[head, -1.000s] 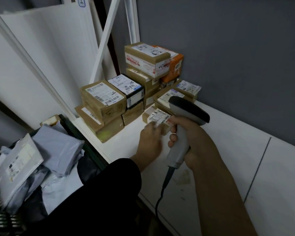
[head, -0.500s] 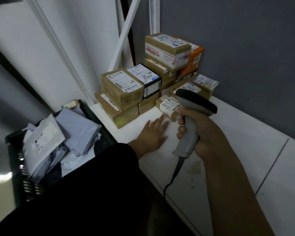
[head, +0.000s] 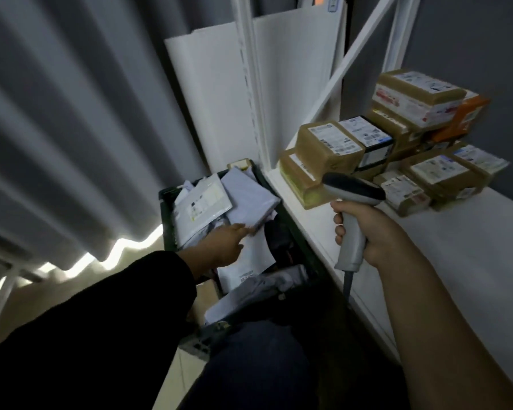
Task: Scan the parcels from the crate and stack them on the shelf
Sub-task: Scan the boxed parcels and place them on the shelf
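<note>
The dark crate (head: 167, 202) stands on the floor left of the white shelf (head: 456, 250), full of soft mailer parcels. My left hand (head: 223, 247) reaches into it with fingers stretched out, the tips touching the edge of a pale grey mailer (head: 248, 199). A white labelled mailer (head: 203, 199) lies beside that one. My right hand (head: 365, 232) grips the grey barcode scanner (head: 353, 192) above the shelf's front edge. Several brown cardboard parcels (head: 329, 146) are stacked at the shelf's far end, with a small labelled box (head: 403, 195) in front of them.
A white shelf upright (head: 251, 93) and diagonal brace (head: 347, 63) rise between the crate and the boxes. White panels (head: 214, 93) lean behind the crate. Grey corrugated sheeting (head: 71, 128) fills the left. The scanner cable (head: 347, 287) hangs down past the shelf edge.
My left hand has left the shelf and the small box and swung left and down into the crate. The view has turned left. My right hand still holds the scanner.
</note>
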